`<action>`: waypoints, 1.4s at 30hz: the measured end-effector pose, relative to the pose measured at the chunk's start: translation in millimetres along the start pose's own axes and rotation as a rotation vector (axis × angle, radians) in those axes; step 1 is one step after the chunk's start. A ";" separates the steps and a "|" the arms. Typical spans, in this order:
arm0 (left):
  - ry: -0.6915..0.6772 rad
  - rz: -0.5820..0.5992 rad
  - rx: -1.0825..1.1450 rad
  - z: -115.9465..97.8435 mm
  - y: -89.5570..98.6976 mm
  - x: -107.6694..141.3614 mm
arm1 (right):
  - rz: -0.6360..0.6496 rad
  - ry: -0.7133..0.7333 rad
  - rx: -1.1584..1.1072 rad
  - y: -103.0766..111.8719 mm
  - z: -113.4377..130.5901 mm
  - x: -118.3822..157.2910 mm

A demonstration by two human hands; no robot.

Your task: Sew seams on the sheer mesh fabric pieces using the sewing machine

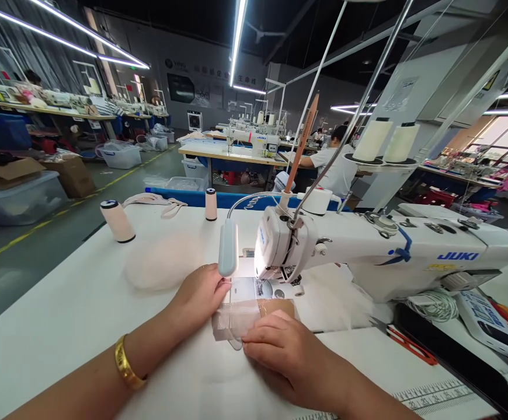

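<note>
A white sewing machine (341,239) stands on a white table (83,309), its lamp (228,248) lit beside the needle head. My left hand (201,294) lies left of the needle plate (243,287), fingers bunched together near the lamp; what they hold, if anything, is hidden. In front of the plate lies a clear plastic strip (236,319) with a brown part under or beside it. My right hand (282,347) rests on this strip's right side, fingers pressed together at its edge. Sheer pale fabric (335,297) spreads behind and right of the needle.
Two thread cones (117,221) (211,205) stand at the back left, near a sheer fabric bundle (164,262). Right of my right hand are red-orange snips (411,344), a long black object (451,361) and a printed ruler (438,396). A person (335,166) sits beyond the machine.
</note>
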State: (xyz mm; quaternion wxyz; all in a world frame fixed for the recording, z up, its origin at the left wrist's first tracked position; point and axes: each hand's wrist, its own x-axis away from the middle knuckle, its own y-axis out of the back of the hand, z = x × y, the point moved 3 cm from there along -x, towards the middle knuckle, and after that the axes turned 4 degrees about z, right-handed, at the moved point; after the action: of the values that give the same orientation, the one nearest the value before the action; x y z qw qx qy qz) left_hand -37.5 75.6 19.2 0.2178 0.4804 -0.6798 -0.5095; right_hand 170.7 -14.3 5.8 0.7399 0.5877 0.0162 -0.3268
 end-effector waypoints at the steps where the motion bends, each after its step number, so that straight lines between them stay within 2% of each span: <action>1: -0.004 0.012 0.018 -1.3 -0.5 1.7 | 0.020 0.012 -0.023 1.5 2.1 0.4; 4: -0.048 0.036 0.094 -8.0 -5.5 6.8 | 0.073 0.049 -0.188 7.3 7.6 1.5; 6: -0.142 -0.002 0.118 -16.0 -9.5 10.6 | 0.013 0.013 -0.300 12.4 6.8 2.8; 8: -0.272 -0.080 0.098 -25.9 -12.2 15.3 | -0.129 -0.131 -0.309 16.8 0.0 5.1; 10: -0.394 -0.155 0.074 -35.5 -13.7 20.5 | -0.226 -0.339 -0.253 17.4 -9.6 8.2; 12: -0.479 -0.208 0.077 -42.8 -13.9 24.7 | -0.219 -0.498 -0.244 13.3 -17.1 9.8; 14: -0.526 -0.243 0.093 -47.1 -13.7 27.0 | -0.203 -0.557 -0.269 8.6 -20.7 9.3; 23: -0.542 -0.332 0.042 -51.3 -16.0 29.2 | -0.332 -0.409 -0.138 7.3 -20.5 4.8; 34: -0.435 -0.177 0.228 -49.8 -23.2 30.1 | -0.354 -0.329 -0.092 4.5 -21.6 5.4; 42: -0.433 -0.178 0.242 -51.3 -18.7 26.5 | -0.328 -0.336 -0.093 5.6 -19.5 4.5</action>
State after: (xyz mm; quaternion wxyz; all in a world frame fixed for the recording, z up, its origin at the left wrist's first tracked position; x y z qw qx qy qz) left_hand -0.9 27.2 17.1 -0.0377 0.4408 -0.7216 -0.5326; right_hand 184.0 1.3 2.8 0.6957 0.4798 0.0030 -0.5346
